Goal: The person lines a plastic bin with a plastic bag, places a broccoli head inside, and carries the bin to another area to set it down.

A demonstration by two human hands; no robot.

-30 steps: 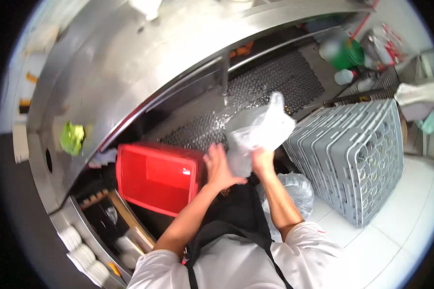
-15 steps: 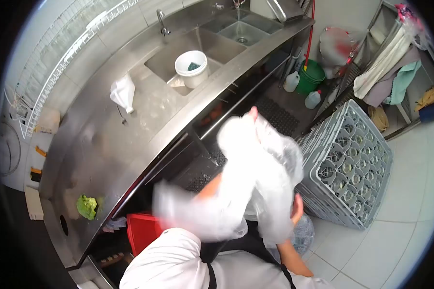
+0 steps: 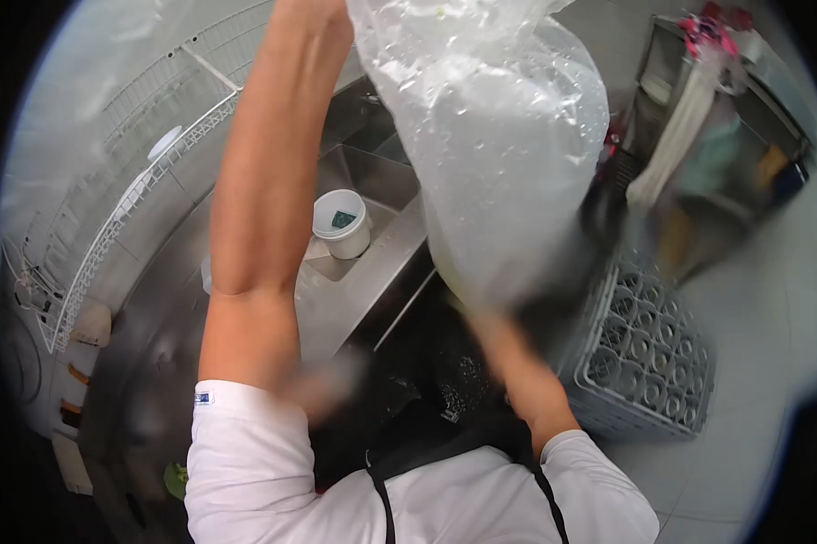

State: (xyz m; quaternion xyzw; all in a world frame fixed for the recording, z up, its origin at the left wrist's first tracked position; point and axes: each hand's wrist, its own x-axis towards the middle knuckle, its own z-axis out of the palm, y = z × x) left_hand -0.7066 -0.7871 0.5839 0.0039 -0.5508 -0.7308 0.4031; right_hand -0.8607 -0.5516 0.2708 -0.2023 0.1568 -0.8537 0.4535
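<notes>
A large clear plastic bag (image 3: 517, 136), beaded with water drops and small green specks, hangs stretched in front of me. My left arm reaches up to the top edge beside the bag; the hand itself is cut off by the frame. My right hand (image 3: 486, 319) is at the bag's narrow lower end, blurred by motion, so its fingers do not show clearly. A piece of leafy green vegetable (image 3: 174, 479) lies on the steel counter at lower left, partly hidden by my sleeve.
A white bucket (image 3: 343, 238) with a green scrubber inside stands in the steel sink (image 3: 386, 177). At right is a grey glass rack (image 3: 599, 385) holding several glasses. Cloths (image 3: 680, 131) hang on a stand behind it. A wire rack (image 3: 109, 231) runs along the wall.
The plastic bag has gone from low near my body to high in front of me, and spread out. My left arm has swung upward. My view has shifted.
</notes>
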